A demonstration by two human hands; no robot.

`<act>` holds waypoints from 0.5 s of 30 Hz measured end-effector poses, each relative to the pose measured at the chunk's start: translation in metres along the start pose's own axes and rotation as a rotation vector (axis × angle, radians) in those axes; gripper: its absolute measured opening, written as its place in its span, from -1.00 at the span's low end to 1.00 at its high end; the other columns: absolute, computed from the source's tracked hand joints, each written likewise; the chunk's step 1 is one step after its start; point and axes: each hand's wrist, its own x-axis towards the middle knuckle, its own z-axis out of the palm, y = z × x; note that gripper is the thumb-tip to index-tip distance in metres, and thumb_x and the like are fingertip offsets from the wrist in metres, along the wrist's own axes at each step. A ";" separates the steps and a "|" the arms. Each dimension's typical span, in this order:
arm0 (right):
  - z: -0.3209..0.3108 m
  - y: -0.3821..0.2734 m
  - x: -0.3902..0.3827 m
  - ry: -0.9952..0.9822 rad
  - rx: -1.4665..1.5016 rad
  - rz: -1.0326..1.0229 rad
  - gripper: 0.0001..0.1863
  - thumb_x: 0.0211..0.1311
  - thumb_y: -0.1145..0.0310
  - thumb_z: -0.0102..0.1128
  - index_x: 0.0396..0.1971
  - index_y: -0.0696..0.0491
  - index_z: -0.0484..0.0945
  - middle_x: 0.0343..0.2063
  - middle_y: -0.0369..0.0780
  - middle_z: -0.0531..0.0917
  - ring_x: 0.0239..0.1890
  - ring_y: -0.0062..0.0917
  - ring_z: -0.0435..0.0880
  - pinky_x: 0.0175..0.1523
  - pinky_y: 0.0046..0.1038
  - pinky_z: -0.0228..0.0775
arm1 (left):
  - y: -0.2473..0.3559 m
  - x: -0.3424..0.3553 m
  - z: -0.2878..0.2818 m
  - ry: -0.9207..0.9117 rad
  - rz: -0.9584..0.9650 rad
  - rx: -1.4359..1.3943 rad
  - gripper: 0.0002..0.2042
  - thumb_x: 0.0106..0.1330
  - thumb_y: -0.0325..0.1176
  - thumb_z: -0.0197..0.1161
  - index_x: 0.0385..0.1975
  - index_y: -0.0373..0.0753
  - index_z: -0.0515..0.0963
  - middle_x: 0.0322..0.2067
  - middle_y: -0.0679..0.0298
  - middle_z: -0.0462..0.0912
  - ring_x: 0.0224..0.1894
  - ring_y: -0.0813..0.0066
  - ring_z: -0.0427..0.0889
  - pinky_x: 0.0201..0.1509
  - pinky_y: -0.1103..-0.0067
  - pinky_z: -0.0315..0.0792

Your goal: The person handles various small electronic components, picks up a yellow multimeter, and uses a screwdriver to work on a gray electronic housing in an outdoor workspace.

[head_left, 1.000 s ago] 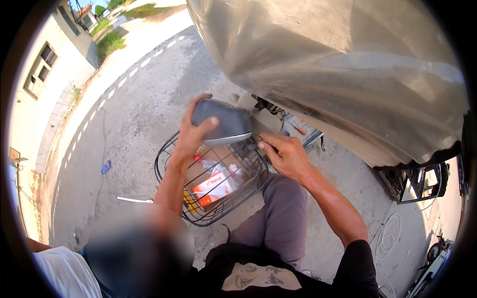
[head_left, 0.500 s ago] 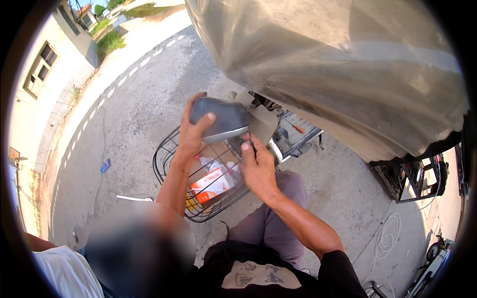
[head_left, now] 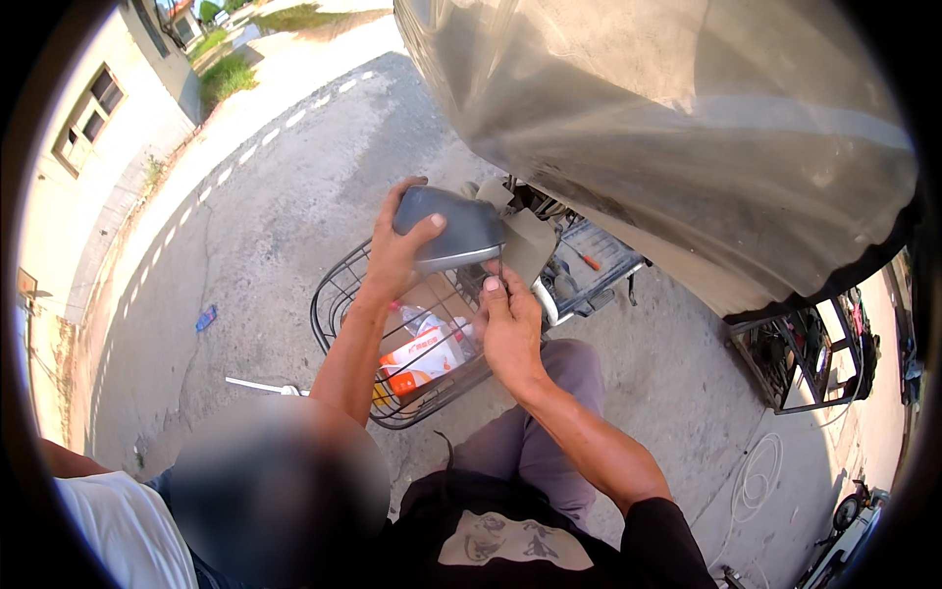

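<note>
Change first: a second ago our right hand (head_left: 510, 329) lay out to the right of the basket (head_left: 339, 294), flat on the grey frame beside the panel (head_left: 446, 228). Half a second ago it had swung in under the panel. Now it sits just below the panel's lower right edge, fingers pinched narrow on something small there; we cannot tell what, for the fingertips cover it. Our left hand (head_left: 397, 250) has kept its place throughout, wrapped around the panel's left end, thumb on top, fingers behind. We judge from this that the left hand is steadying the piece while the right has come in for fine work at its underside, so the work has passed from reaching to fitting or loosening.

The panel is a dark grey moulded shell, rounded and smooth, with a pale rim along its lower edge where the light catches it. It is held up above the basket, tilted, its right end against a tan strip (head_left: 525, 245) that runs toward the vehicle's frame. Below it the wire basket holds an orange and white carton (head_left: 422, 355) and a clear bottle (head_left: 417, 319). A large silvery cover (head_left: 667, 128) hangs over the right side.
</note>
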 end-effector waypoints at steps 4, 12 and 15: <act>-0.043 -0.016 0.013 -0.099 -0.655 -0.251 -0.60 0.64 0.29 0.15 0.26 0.22 0.59 -0.34 0.07 0.77 -0.34 -0.09 0.79 -0.14 -0.10 0.57 | 0.005 -0.005 -0.002 -0.018 -0.011 0.029 -0.28 0.23 -0.15 0.57 0.40 -0.19 0.48 0.13 0.09 0.65 0.20 0.26 0.62 0.33 0.35 0.50; -0.076 -0.094 0.027 -0.362 -1.535 -0.578 -0.75 0.58 0.24 0.21 -0.08 0.12 0.70 -0.33 0.03 0.76 -0.19 0.05 0.74 -0.15 0.06 0.50 | 0.013 -0.005 -0.011 -0.100 0.005 0.184 -0.20 0.19 -0.10 0.61 0.43 -0.18 0.43 0.14 0.08 0.65 0.22 0.25 0.62 0.36 0.36 0.47; -0.101 -0.090 0.055 -0.428 -1.498 -0.764 -0.79 0.55 0.24 0.23 -0.14 0.07 0.70 -0.33 -0.06 0.76 -0.23 0.00 0.74 -0.18 0.01 0.51 | 0.010 -0.005 -0.007 -0.095 0.006 0.164 -0.20 0.19 -0.10 0.60 0.43 -0.18 0.43 0.14 0.07 0.65 0.23 0.24 0.61 0.37 0.35 0.47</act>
